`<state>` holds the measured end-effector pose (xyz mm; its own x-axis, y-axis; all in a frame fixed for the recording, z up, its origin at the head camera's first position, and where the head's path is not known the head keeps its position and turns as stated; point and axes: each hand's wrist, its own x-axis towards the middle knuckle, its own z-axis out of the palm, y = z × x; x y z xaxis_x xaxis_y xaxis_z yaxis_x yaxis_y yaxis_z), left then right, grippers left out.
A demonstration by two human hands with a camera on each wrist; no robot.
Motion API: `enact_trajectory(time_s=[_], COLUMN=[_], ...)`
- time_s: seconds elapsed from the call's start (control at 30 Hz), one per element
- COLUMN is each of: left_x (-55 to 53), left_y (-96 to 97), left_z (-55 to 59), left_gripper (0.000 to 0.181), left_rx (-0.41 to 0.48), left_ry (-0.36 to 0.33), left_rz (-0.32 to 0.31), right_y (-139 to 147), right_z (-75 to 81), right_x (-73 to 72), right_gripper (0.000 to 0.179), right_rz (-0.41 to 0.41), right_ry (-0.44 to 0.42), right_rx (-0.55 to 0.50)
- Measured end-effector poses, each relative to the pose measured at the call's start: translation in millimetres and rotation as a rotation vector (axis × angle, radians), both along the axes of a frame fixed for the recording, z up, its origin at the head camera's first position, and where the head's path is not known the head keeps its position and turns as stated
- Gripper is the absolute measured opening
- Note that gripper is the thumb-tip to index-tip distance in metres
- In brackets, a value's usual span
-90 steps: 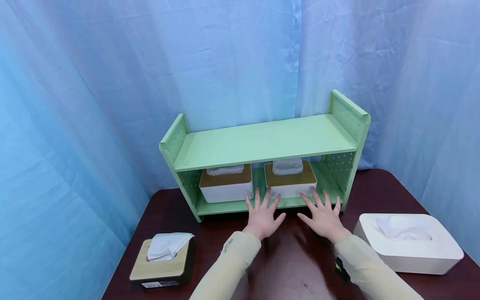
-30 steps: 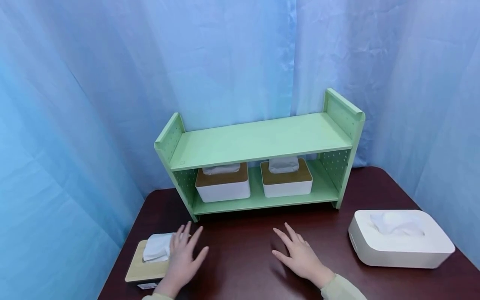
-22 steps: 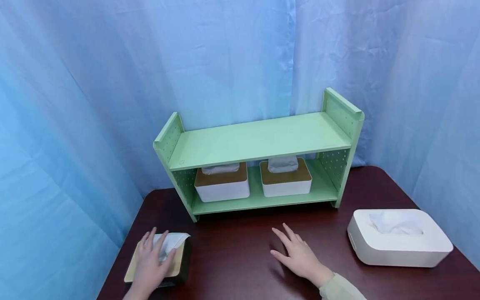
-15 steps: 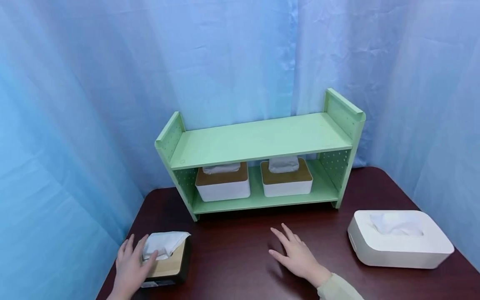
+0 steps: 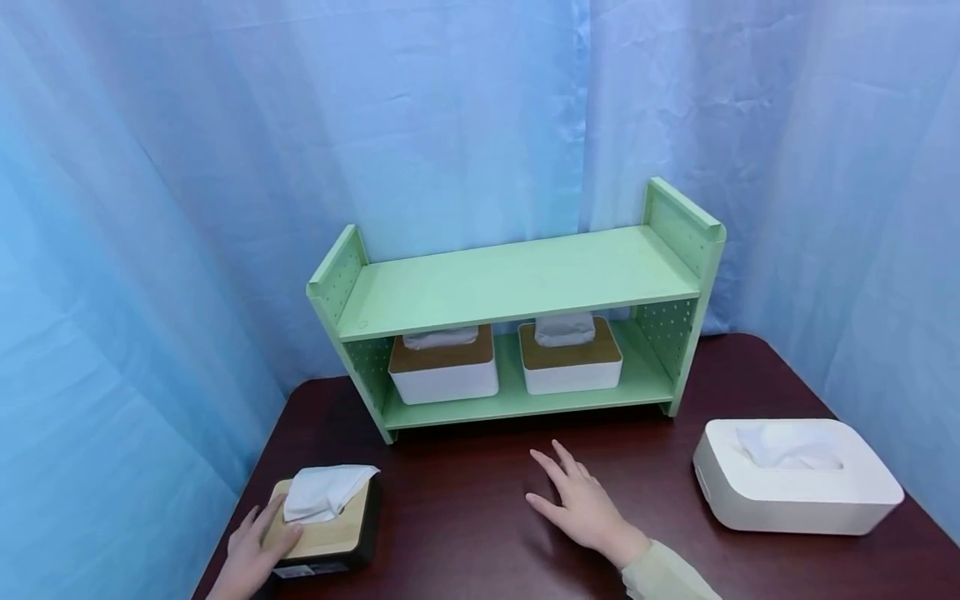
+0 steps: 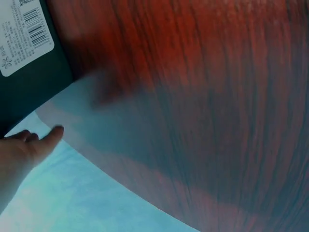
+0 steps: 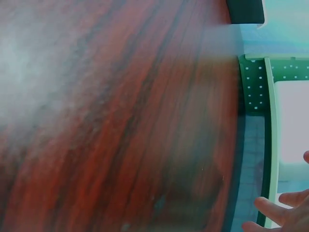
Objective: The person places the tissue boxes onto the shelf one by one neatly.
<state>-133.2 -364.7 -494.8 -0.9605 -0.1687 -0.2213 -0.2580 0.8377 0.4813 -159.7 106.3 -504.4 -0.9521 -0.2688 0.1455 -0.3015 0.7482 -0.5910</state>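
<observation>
At the left of the table, a dark-sided tissue box (image 5: pixel 322 537) with a pale wood-look lid has a white tissue (image 5: pixel 326 493) sticking out. My left hand (image 5: pixel 247 554) is at this box's left side, fingers spread, the thumb over the lid's near left corner; whether it touches is unclear. The left wrist view shows the hand (image 6: pixel 21 157) beside the box's dark wall with its barcode label (image 6: pixel 26 34). My right hand (image 5: pixel 585 510) hovers over the middle of the table, fingers extended and holding nothing. Its fingers also show in the right wrist view's lower right corner.
A green two-level shelf (image 5: pixel 517 283) stands at the back. On its lower level sit two white tissue boxes with brown lids, the left one (image 5: pixel 446 382) and the right one (image 5: pixel 573 379). A larger white tissue box (image 5: pixel 802 492) lies at the table's right. Blue curtains (image 5: pixel 465 125) surround the table.
Both hands have drawn back from in front of the shelf. My left hand has swung left across the tissue box to its far left side; my right hand has shifted slightly left lately.
</observation>
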Motion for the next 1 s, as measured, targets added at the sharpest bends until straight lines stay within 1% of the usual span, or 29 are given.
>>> enact_trajectory(time_s=[0.1,0.17,0.27,0.33,0.4,0.53,0.63,0.73,0.87,1.0], left_x=[0.3,1.4,3.0,3.9,4.4,4.7,4.4,4.4,4.7,5.2], left_y=[1.3,2.4,3.0,3.2,3.4,4.5,5.7,7.8,13.7,23.0], left_z=[-2.3,-2.4,-2.3,-2.0,-1.9,-2.1,-2.9,-4.2,-5.4,-4.7], left_gripper=[0.089,0.091,0.095,0.097,0.098,0.102,0.104,0.105,0.106,0.107], left_rx=[0.034,0.051,0.057,0.054,0.049,0.054,0.06,0.061,0.054,0.056], left_ry=[-0.015,-0.02,-0.022,-0.019,-0.011,-0.007,-0.017,-0.024,-0.019,-0.009], left_rz=[-0.007,-0.013,-0.03,-0.048,-0.07,-0.095,-0.088,-0.084,-0.099,-0.113], right_y=[-3.5,-7.7,-17.0,-24.5,-32.5,-49.0,-61.6,-71.9,-80.5,-84.4], right_z=[1.3,2.3,5.3,7.4,9.6,13.1,14.2,12.8,7.5,2.4], right_x=[-2.3,-5.3,-10.9,-14.9,-18.3,-21.7,-21.3,-19.3,-15.5,-11.4], right_gripper=[0.06,0.062,0.066,0.069,0.073,0.081,0.089,0.096,0.102,0.106], right_rz=[0.002,0.003,0.008,0.025,0.055,0.151,0.229,0.287,0.334,0.347], right_ry=[-0.036,-0.077,-0.145,-0.176,-0.197,-0.212,-0.211,-0.221,-0.241,-0.243], right_rx=[-0.055,-0.127,-0.265,-0.33,-0.366,-0.364,-0.34,-0.307,-0.271,-0.254])
